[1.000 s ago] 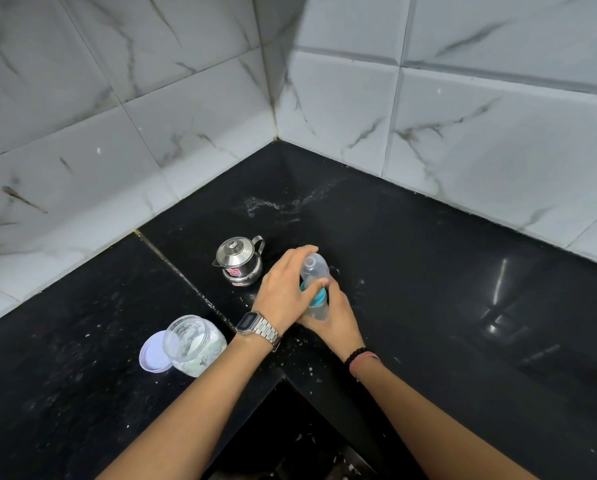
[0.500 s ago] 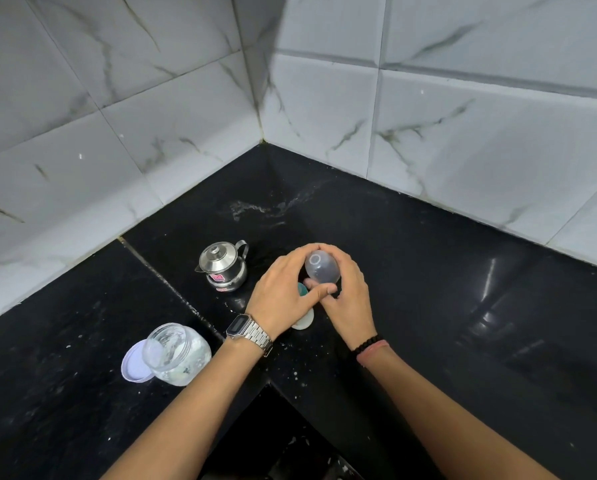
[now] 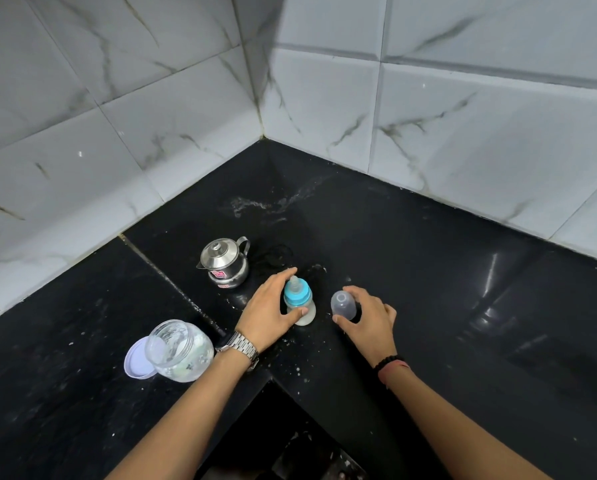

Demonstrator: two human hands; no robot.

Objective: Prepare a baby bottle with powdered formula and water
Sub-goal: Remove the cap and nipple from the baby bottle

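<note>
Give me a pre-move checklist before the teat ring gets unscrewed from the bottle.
1. Clear cap off the bottle: ok, the right hand holds it to the side.
2. Bottle upright on the counter: ok.
3. Bottle steadied: ok, the left hand grips its body.
4. Blue ring and teat on: ok, not yet unscrewed.
5. Right hand free to twist the ring: not ok, it is holding the cap.
6. Powder jar open: ok, its lid lies beside it. Water in the steel kettle: cannot tell, its lid is on.
</note>
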